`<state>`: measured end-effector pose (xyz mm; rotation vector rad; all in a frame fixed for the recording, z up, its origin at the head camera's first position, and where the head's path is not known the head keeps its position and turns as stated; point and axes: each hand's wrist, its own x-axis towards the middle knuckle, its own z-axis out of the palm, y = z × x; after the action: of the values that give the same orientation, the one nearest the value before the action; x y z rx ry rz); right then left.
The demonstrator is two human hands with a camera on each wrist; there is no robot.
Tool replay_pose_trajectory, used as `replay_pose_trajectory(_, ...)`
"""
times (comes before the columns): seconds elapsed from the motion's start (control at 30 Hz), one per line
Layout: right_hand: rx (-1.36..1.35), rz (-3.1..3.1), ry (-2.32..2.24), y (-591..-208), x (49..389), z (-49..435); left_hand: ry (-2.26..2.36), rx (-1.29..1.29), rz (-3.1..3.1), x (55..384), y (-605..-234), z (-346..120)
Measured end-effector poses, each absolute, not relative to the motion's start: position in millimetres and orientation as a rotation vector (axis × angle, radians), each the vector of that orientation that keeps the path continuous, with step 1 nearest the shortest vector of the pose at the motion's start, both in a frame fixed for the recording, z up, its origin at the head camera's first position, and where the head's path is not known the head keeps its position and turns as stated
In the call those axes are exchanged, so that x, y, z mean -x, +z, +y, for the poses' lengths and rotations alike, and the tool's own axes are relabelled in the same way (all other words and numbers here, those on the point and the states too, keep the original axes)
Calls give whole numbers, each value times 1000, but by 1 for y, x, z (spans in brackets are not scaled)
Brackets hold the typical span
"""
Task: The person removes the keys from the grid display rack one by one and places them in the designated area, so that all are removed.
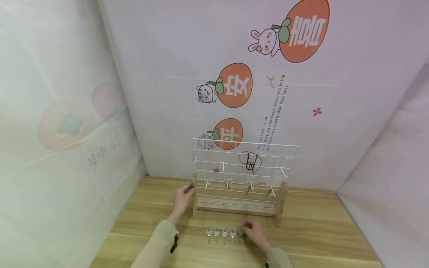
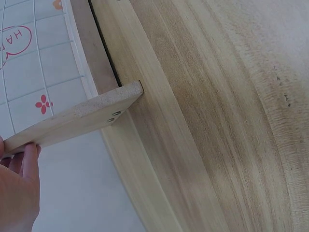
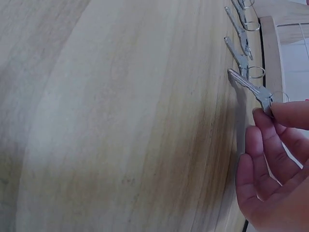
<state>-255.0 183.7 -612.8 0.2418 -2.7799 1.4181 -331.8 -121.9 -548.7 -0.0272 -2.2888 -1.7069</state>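
Observation:
A white wire grid rack [image 1: 244, 199] stands in a wooden frame on the table. My left hand [image 1: 182, 197] grips the frame's left wooden post [image 1: 194, 203], with fingertips [image 2: 32, 157] along its edge in the left wrist view. In front of the rack, my right hand [image 1: 256, 233] pinches a silver key [image 3: 252, 87] with a thin ring between thumb and fingers. That key is at the right end of a row of similar silver keys [image 1: 225, 233] lying on the wood. White hooks [image 1: 207, 183] jut from the grid, and keys [image 1: 249, 189] hang on some lower ones.
The wood-grain table [image 1: 315, 230] extends around the rack and keys. A black bent-wire piece [image 1: 250, 163] is on the grid's upper middle. Pale printed cloth walls [image 1: 167, 111] enclose the back and both sides.

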Motion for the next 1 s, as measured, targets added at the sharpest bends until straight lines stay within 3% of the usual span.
replay_pose_trajectory(1.0, -155, -2817, 1235, -620, 253, 180, -1670, 46, -2292, 331, -549, -122)
